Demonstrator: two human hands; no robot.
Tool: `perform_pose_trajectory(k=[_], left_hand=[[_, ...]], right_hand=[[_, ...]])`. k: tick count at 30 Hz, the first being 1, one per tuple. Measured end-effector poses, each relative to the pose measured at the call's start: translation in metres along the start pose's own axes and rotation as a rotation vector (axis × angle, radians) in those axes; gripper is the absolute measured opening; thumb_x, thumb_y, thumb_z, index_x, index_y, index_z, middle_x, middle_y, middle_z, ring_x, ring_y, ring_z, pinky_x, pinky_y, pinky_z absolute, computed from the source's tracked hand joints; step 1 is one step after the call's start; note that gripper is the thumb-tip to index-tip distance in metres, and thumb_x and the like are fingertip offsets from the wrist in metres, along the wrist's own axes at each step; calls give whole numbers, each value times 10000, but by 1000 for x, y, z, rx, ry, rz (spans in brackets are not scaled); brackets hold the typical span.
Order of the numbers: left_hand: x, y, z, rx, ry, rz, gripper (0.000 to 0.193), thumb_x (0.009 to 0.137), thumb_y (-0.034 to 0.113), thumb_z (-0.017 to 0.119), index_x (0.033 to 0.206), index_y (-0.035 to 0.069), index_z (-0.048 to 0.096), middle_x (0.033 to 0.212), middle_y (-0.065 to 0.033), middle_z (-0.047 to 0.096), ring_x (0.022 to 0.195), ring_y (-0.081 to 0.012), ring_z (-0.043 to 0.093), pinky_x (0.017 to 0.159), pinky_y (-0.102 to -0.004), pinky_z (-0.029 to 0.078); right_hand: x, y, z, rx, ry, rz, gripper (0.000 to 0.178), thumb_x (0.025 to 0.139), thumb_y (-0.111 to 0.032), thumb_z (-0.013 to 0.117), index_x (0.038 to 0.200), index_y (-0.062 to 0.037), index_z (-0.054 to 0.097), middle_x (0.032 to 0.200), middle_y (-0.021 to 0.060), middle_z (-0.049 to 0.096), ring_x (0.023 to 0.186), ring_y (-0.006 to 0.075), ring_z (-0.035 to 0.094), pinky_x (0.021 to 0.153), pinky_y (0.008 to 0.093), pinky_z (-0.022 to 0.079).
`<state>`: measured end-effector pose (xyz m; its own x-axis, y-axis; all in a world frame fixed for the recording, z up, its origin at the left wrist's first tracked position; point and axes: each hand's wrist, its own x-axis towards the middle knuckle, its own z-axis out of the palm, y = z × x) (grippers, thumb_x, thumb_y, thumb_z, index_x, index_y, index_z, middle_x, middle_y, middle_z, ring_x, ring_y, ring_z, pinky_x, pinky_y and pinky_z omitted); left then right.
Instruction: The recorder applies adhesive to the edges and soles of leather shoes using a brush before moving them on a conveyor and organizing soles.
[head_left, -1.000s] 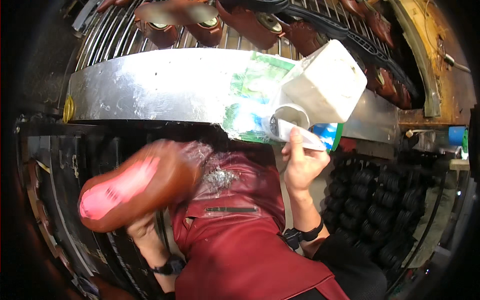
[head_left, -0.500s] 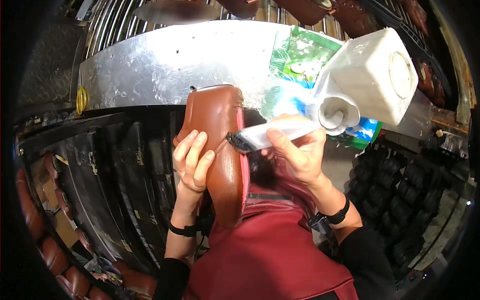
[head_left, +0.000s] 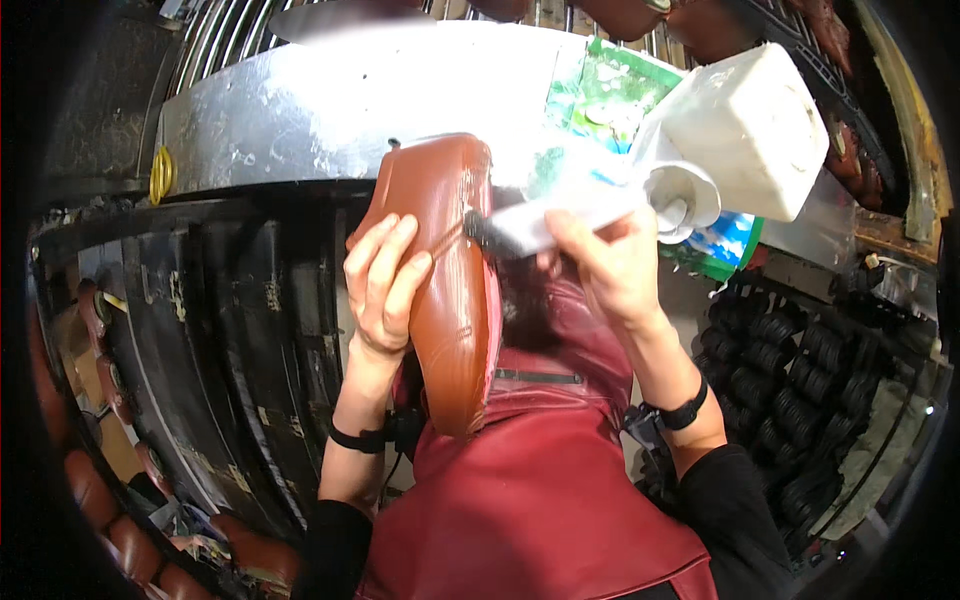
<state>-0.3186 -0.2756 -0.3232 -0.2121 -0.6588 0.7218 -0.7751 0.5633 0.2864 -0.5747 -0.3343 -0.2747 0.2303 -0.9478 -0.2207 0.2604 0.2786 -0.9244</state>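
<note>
A brown leather shoe (head_left: 432,200) with a pink edge strip along its right side stands upright in front of me, toe end toward me. My left hand (head_left: 380,285) grips the shoe from the left, fingers spread over its side; the thumb is hidden. In my right hand (head_left: 615,265) is a brush (head_left: 535,228) with a pale handle, blurred by motion. Its black bristles touch the shoe's right side near the pink strip. Beyond the right hand, a white plastic jug (head_left: 760,120) lies tilted, its cut mouth facing me with something white inside.
A metal bench top (head_left: 270,125) spans the far side, with a green and blue printed sheet (head_left: 610,75) under the jug. Yellow rings (head_left: 161,175) hang at its left end. Dark racks (head_left: 215,340) stand left, and black ridged pieces (head_left: 780,370) are stacked right. Brown shoes (head_left: 250,550) sit lower left.
The brush and my right hand have moved up along the shoe's side. The shoe and my left hand sit slightly higher in view, as does the bench.
</note>
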Motion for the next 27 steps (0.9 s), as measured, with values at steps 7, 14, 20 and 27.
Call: perform_pose_trajectory(k=[7, 14, 20, 27], left_hand=[[8, 0, 2, 11, 20, 18, 369, 875, 67, 726, 1226, 7, 628, 1336, -206, 675, 1220, -386, 635, 1021, -468, 562], [22, 13, 0, 55, -13, 19, 413, 846, 57, 737, 1245, 0, 647, 1334, -198, 674, 1213, -377, 640, 1021, -458, 549], [41, 21, -5, 57, -63, -53, 488, 803, 71, 737, 1280, 8, 652, 1334, -174, 661, 1213, -378, 625, 1024, -458, 513], [78, 14, -14, 80, -169, -149, 527, 786, 17, 709, 1308, 32, 641, 1301, -164, 667, 1226, -368, 610, 1044, -460, 499]], right_hand=[[-75, -27, 9, -401, -424, -648, 154, 876, -61, 771, 942, 79, 759, 948, 194, 749, 721, 304, 719, 640, 368, 591], [-99, -54, 8, -335, -380, -588, 124, 867, 11, 763, 971, 78, 773, 826, 159, 755, 789, 281, 755, 657, 360, 617], [-91, -70, 17, -219, -173, -350, 90, 837, 53, 746, 914, 97, 729, 869, 175, 745, 755, 166, 710, 683, 295, 572], [-76, -108, 21, -444, -386, -603, 273, 741, -137, 799, 930, 45, 724, 914, 225, 759, 785, 275, 755, 736, 361, 619]])
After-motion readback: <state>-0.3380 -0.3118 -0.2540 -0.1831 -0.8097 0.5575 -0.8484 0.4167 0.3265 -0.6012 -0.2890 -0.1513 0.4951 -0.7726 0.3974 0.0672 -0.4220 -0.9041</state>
